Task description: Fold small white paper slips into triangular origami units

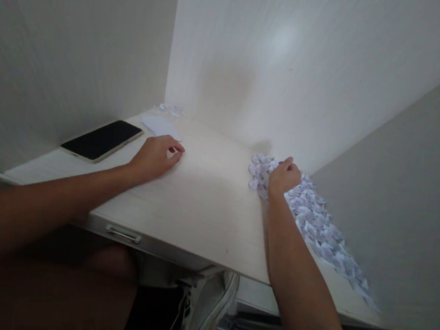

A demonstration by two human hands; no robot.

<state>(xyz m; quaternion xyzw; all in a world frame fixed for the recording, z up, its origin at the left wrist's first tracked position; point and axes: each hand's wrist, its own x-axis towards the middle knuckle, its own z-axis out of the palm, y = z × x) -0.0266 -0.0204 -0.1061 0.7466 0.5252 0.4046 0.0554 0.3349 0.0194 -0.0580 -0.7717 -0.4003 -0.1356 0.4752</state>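
Observation:
My left hand [156,156] rests on the pale desk [203,205], thumb and fingertips curled together in a pinch. Whatever may be between them is too small to make out. Just behind it lies a flat white piece of paper [161,126]. My right hand [284,178] is closed and held over the near-wall end of a long heap of small folded white papers [315,218]. Its fingertips are tucked in, so I cannot see whether they hold anything. The heap spreads along the desk's right side against the wall.
A phone with a dark screen [103,140] lies at the desk's left. Several small paper bits [169,109] sit in the far corner. Walls close in the back and both sides. A drawer handle [123,234] is on the front edge, with a shoe [204,306] below.

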